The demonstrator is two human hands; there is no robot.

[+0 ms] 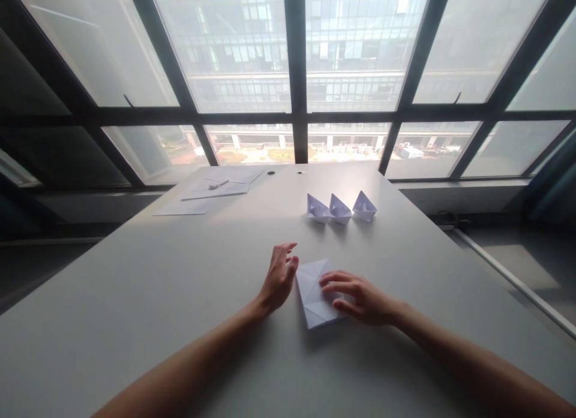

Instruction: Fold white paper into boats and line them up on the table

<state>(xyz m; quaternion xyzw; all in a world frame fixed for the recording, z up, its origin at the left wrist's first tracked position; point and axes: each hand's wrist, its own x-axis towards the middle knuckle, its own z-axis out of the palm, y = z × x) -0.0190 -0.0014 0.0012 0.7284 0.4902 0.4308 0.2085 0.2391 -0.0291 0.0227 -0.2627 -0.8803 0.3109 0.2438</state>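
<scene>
A folded sheet of white paper (311, 289) with several crease lines lies on the white table in front of me. My right hand (355, 295) rests over its right part, fingers spread and touching the paper, hiding that side. Just left of the paper, my left hand (279, 277) is raised on edge with its fingers apart and nothing in it. Its thumb is close to the paper's left edge; whether they touch I cannot tell.
Three folded paper boats (341, 210) stand in a row beyond my right hand. At the far left, flat paper sheets (193, 206) lie with a small white object (218, 184) on top. Large windows (238, 52) rise behind the table (180, 286).
</scene>
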